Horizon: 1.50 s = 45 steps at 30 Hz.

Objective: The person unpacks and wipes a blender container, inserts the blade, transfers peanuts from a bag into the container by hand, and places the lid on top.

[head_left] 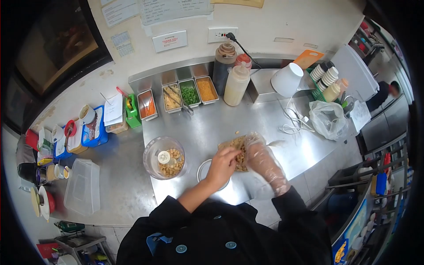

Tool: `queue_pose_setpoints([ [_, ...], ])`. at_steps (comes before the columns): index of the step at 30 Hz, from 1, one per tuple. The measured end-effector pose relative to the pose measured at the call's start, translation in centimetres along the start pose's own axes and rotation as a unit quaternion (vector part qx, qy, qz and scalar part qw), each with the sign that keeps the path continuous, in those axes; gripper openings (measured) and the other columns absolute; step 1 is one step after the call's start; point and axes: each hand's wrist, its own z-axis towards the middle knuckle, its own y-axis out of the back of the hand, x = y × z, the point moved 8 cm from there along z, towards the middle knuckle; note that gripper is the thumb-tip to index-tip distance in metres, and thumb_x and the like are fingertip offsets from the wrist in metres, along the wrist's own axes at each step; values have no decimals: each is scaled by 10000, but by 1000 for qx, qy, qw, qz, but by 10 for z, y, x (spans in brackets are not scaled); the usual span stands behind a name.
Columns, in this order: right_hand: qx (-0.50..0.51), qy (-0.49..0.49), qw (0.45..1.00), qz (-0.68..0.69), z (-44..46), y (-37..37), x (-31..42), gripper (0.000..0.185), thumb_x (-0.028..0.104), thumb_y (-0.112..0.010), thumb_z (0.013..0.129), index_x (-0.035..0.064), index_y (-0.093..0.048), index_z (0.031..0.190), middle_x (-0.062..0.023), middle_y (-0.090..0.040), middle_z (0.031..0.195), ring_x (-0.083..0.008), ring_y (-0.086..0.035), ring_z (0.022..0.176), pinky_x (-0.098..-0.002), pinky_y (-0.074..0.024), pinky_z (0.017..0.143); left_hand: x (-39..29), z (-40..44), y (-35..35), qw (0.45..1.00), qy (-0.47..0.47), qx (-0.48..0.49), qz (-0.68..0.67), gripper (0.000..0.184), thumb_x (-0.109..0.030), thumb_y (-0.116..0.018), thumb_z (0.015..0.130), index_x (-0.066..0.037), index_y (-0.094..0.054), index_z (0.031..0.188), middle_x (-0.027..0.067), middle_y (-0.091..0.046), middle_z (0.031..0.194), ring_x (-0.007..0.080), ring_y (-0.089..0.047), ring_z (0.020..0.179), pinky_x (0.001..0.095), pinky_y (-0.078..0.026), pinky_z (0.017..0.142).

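A plastic bag of light brown nuts (pixel 240 164) lies on the steel counter in front of me. My left hand (pixel 221 166) is bare, and its curled fingers hold the near left side of the bag. My right hand (pixel 261 160), in a clear loose plastic glove, is at the bag's right side; its fingertips are hidden by plastic and blur. Left of my hands stands a clear processor bowl (pixel 148 164) with a white hub and nuts inside. A round clear lid (pixel 202 171) with a pale rim lies partly under my left forearm.
Steel trays of carrot (pixel 148 106), chopped greens (pixel 190 93) and orange crumbs (pixel 206 89) line the back, beside sauce bottles (pixel 237 86). A white appliance (pixel 287 80) with a cable and a plastic bag (pixel 327 119) are right. An empty clear container (pixel 83 186) stands left. Another person (pixel 383 95) is far right.
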Motion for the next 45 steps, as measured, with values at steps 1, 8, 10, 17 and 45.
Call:
queue_pose_setpoints([
  [1, 45, -23, 996, -73, 2, -12, -1, 192, 100, -562, 726, -35, -610, 852, -195, -603, 748, -328, -595, 745, -400, -467, 715, -4, -6, 0, 1000, -24, 4, 16, 326, 100, -591, 707, -32, -677, 992, 123, -620, 944, 258, -608, 742, 338, -501, 656],
  [8, 35, -14, 999, 36, -1, -16, 6, 333, 181, -640, 738, -25, -559, 987, -208, -580, 931, -365, -579, 861, -442, -466, 730, 9, -3, 12, 996, 68, -8, -57, 370, 103, -602, 740, -44, -658, 1076, 86, -609, 1032, 161, -608, 797, 262, -545, 662],
  [10, 40, -6, 998, 47, 6, -22, 2, 351, 187, -652, 747, -15, -547, 1014, -211, -577, 946, -376, -571, 887, -451, -463, 746, 22, 1, 7, 984, 136, -2, -119, 376, 96, -604, 754, -49, -656, 1097, 78, -602, 1058, 132, -605, 804, 250, -559, 675],
  [17, 42, 8, 989, 144, 6, -63, -15, 308, 104, -652, 747, -32, -539, 999, -229, -565, 911, -423, -528, 866, -448, -443, 756, 23, 4, 4, 977, 145, -9, -155, 361, 66, -590, 778, -47, -643, 1117, 91, -591, 1076, 139, -625, 796, 237, -555, 656],
  [45, -63, -345, 250, 903, -17, -80, -46, 203, 209, -415, 951, 67, -533, 867, -40, -590, 778, -168, -607, 699, -286, -428, 513, 33, 9, 0, 971, 202, 11, -131, 370, -4, -595, 816, -53, -606, 1183, 80, -581, 1044, 155, -585, 943, 278, -489, 836],
])
